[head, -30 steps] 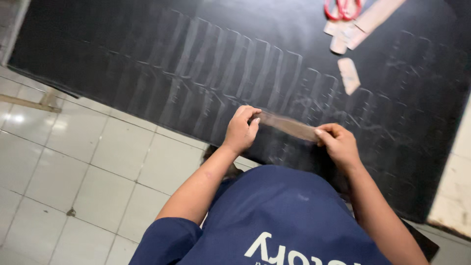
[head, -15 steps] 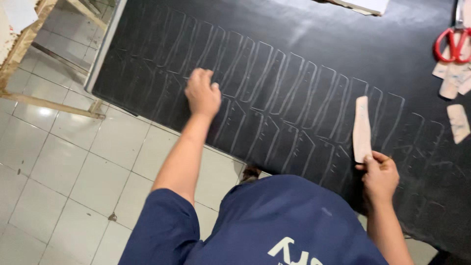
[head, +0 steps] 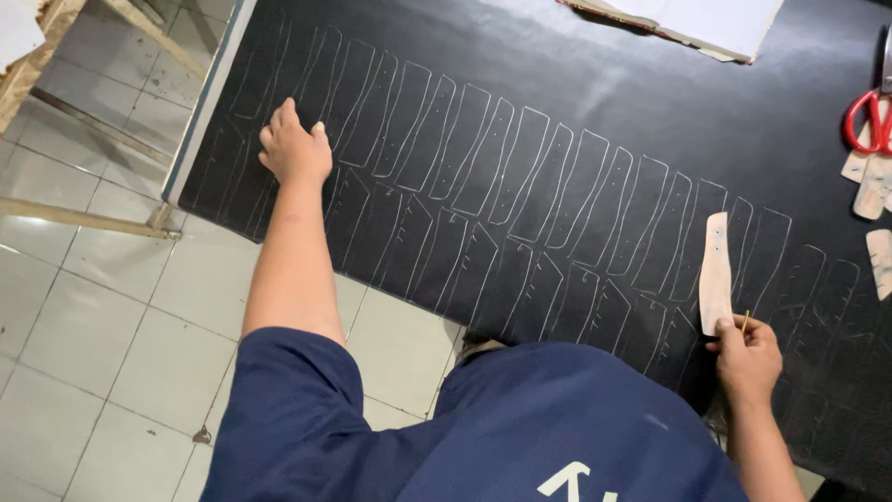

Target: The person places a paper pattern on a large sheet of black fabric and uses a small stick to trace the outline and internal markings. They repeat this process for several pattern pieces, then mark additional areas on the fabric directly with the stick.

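A large black sheet [head: 595, 102] covers the table, marked with rows of pale traced outlines. My left hand [head: 295, 149] rests flat on the sheet near its left edge, fingers closed, holding nothing. My right hand [head: 749, 358] is at the sheet's near edge, gripping the lower end of a tan, narrow pattern piece [head: 715, 270] that lies upright on the sheet. A thin stick-like marker [head: 744, 322] pokes out between the fingers of the same hand.
Red-handled scissors [head: 869, 119] and several tan pattern pieces [head: 869, 191] lie at the right edge. A pale board or paper sheet [head: 706, 23] sits at the far side. Wooden frame bars [head: 88, 218] and tiled floor [head: 93, 316] are to the left.
My left hand let go of the pattern piece and slid far left across the sheet. My right hand kept the piece and turned it upright. The view shifted left.
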The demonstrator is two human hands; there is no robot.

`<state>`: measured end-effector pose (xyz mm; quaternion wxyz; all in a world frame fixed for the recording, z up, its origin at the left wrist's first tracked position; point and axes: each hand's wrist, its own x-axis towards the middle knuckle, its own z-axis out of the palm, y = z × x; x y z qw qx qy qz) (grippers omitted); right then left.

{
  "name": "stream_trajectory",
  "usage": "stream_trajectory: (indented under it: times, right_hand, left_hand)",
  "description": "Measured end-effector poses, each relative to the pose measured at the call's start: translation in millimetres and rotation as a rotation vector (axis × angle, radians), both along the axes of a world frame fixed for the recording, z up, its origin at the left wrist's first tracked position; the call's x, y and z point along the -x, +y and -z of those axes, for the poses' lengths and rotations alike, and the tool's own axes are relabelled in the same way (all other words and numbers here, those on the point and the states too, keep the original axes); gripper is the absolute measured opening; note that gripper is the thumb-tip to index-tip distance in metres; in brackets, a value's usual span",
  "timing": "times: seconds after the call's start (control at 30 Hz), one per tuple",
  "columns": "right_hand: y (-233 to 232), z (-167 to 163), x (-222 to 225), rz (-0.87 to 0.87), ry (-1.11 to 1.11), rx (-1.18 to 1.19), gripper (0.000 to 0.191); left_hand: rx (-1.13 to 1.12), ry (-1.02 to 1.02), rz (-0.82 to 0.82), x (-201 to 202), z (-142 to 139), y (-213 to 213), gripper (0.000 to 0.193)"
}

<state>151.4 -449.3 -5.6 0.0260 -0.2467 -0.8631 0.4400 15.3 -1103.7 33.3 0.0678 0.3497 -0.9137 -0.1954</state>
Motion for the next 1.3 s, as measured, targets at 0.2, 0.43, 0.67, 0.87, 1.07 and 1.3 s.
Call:
stream_trajectory:
  times: [0.2,0.43,0.67,0.87,1.07,1.3]
  right_hand:
    - [-8.1,-3.8,-1.8,-0.003,0.053,-0.04,0.029]
    - [-14.7,-3.3,-3.0,0.017,0.049,-0.118,0.03]
    - [-15.3,-8.3,-2.0,0.007,0.06,-0.153,0.032]
    - [-15.4,-10.5,-2.4,0.017,0.044,-0.165,0.031]
    - [-12.1,-7.2,-2.6,0.02,0.067,-0.127,0.03]
    - [-11.7,-6.9,-4.1,0.032,0.056,-0.127,0.029]
  left_hand:
    - [0.066,0.134,0.168,9.4,13.6,29.6,0.052]
    - [0.14,0.224,0.205,17.0,42.3,54.6,0.045]
    - [0.086,0.323,0.404,10.6,52.9,94.5,0.035]
    - [0.107,0.314,0.437,5.1,64.8,110.8,0.033]
    - [0.068,0.29,0.507,4.0,69.7,144.3,0.035]
    - [0.061,0.267,0.531,-7.5,73.9,180.7,0.04]
